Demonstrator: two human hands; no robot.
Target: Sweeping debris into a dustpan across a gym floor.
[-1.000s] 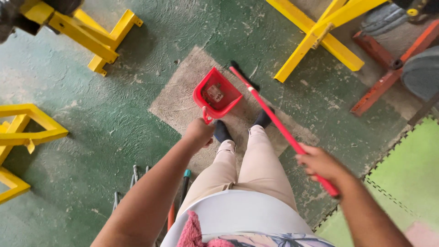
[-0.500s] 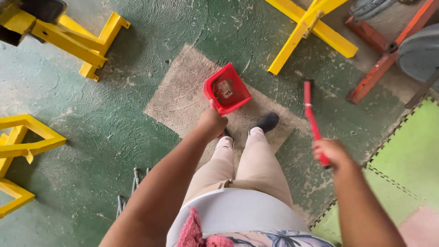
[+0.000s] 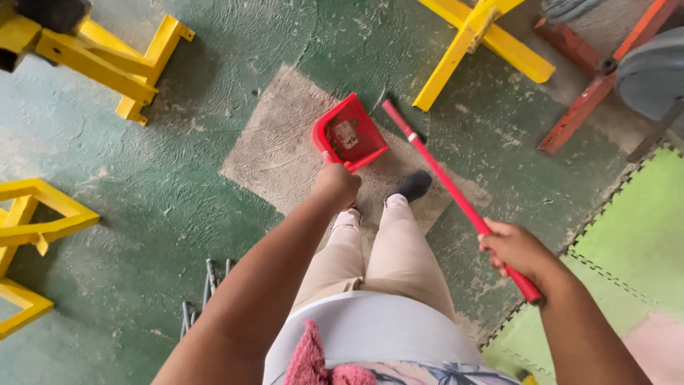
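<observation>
Head view, looking straight down at the person's own legs and a worn green floor (image 3: 178, 199) with a bare grey patch (image 3: 278, 157) in the paint. The left hand (image 3: 336, 185) is clenched around the handle of a red dustpan (image 3: 348, 134), which sits over the grey patch, just in front of the feet, with its open side turned away from the person. Inside the pan lies a small pale scrap (image 3: 346, 134). The right hand (image 3: 514, 249) grasps a long red stick (image 3: 456, 196) near its upper end; the stick slants down and forward, and its far end reaches the floor just to the right of the dustpan, near it but not touching it. Whether a brush head is on that end, I cannot tell. One dark shoe (image 3: 412, 187) shows between the pan and the stick. Yellow metal frames (image 3: 107, 57) stand at the left and at the top, a red-orange frame (image 3: 591, 100) at the upper right, and a light green foam mat (image 3: 627, 235) covers the floor at the right.
</observation>
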